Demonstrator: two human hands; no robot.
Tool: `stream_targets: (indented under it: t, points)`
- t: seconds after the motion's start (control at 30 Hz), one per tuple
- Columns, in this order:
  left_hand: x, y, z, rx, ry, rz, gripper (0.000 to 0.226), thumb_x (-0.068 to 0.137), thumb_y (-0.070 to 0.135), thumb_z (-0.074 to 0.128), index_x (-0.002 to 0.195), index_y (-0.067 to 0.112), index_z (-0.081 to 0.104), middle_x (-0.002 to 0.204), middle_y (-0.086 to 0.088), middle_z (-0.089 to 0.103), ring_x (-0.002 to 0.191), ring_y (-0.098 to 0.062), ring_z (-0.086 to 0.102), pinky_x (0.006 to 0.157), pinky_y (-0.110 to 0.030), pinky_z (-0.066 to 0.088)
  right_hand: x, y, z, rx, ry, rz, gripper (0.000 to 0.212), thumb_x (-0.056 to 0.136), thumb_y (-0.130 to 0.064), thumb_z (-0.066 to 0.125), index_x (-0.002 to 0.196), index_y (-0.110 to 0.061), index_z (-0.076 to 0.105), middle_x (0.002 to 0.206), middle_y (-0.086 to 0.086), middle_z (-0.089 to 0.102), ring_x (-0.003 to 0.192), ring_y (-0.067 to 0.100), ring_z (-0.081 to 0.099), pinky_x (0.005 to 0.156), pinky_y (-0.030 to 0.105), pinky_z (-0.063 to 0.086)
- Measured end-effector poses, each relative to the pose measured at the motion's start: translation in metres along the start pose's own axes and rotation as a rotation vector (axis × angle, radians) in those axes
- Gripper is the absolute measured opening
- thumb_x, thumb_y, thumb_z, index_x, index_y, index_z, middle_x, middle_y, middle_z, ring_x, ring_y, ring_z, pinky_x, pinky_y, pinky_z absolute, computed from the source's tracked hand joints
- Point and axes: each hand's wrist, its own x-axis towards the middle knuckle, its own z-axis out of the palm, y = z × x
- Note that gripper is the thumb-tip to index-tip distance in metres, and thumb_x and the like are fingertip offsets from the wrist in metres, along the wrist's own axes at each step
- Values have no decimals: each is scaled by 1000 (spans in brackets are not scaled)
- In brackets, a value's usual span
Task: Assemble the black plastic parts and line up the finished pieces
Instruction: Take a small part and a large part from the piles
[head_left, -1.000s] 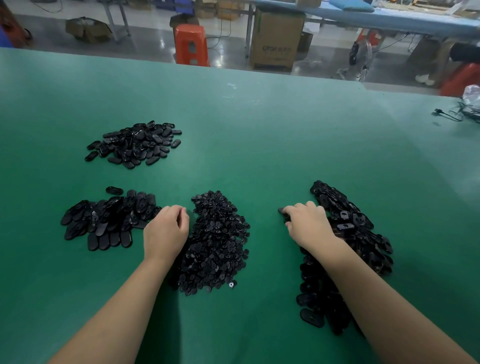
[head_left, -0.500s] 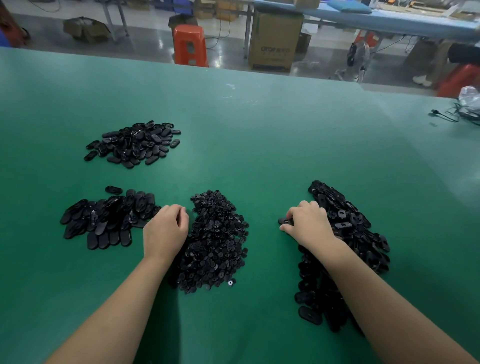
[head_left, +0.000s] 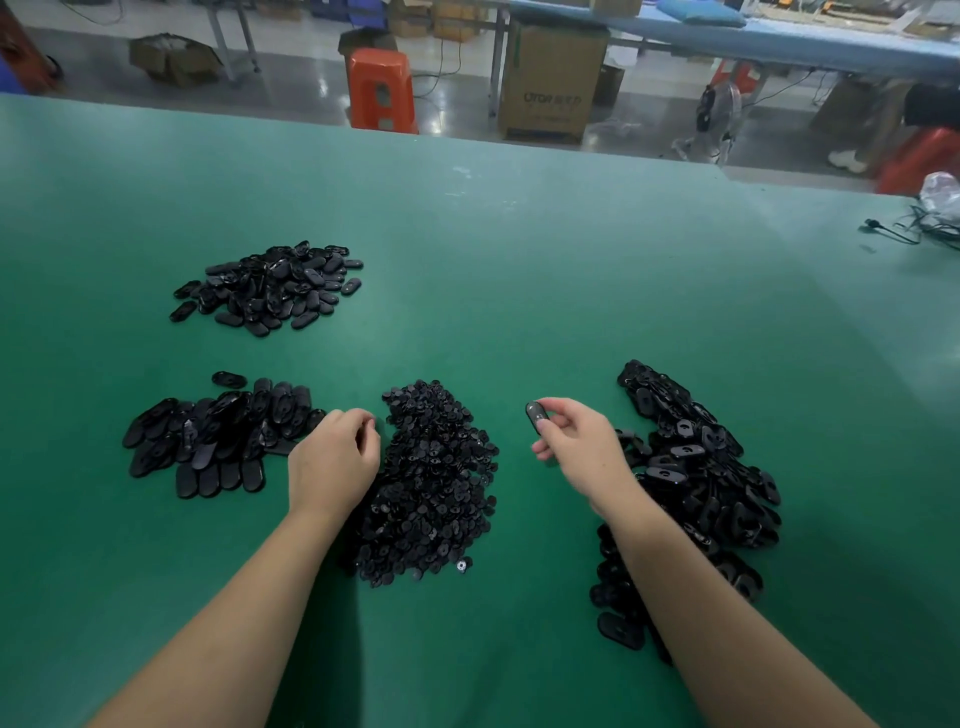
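On the green desk (head_left: 519, 260), four heaps of black plastic parts and two bare hands.

Right hand: right hand (head_left: 582, 447) is raised just left of the right heap, pinching one oval black piece (head_left: 536, 415) between thumb and fingertips; the other fingers are curled. The piece is held clear of the desk surface, between the middle heap and the right heap.

Left hand: left hand (head_left: 332, 457) lies at the near-left edge of the middle heap, knuckles up, fingers curled toward the small parts. Cannot tell whether it holds anything; the fingertips are hidden.

Middle heap: a dense pile of small black parts (head_left: 431, 488), between the two hands, touching the left hand.

Right heap: long pile of larger oval shells (head_left: 696, 467) running near to far, partly under the right forearm.

Near-left group: flat oval pieces (head_left: 208, 436), several laid side by side in a rough row along the near edge, the rest overlapping; one single piece lies just beyond it.

Far-left heap: loose pile of oval pieces (head_left: 270, 286), well apart from the hands.

Desk, far right: a black cable (head_left: 893, 231) and a clear plastic bag (head_left: 943, 195) at the edge.

Background: orange stool (head_left: 382, 88), cardboard box (head_left: 550, 78), and a small fan (head_left: 717, 111) on the floor beyond the desk.
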Motion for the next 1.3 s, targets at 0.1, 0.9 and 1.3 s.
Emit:
stream_targets:
  t: [0.1,0.9,1.3]
  points:
    - [-3,0,-1,2,-16,28,23,93,19,59,109,28,72,76,12,55,57,-7,50,46,-20,30,-12,8,24,111,27,37,32,102,-4,54,131,-15,61,93,2,71,78,7,70,83,29,61]
    - [-2,-2,-2,-49,-58,22,14,94,33,69,105,30,78,77,13,53,58,0,49,46,-21,33,-36,35,57,174,183,-97,29,99,-8,62,124,-21,67,103,-2,69,91,12,70,83,25,60]
    - [-4,-1,-6,-199,-28,-26,6,90,19,67,89,24,67,78,15,62,65,-4,57,56,-31,49,-32,37,58,206,209,-128,32,103,-5,53,131,-16,64,104,5,67,83,2,71,79,9,52]
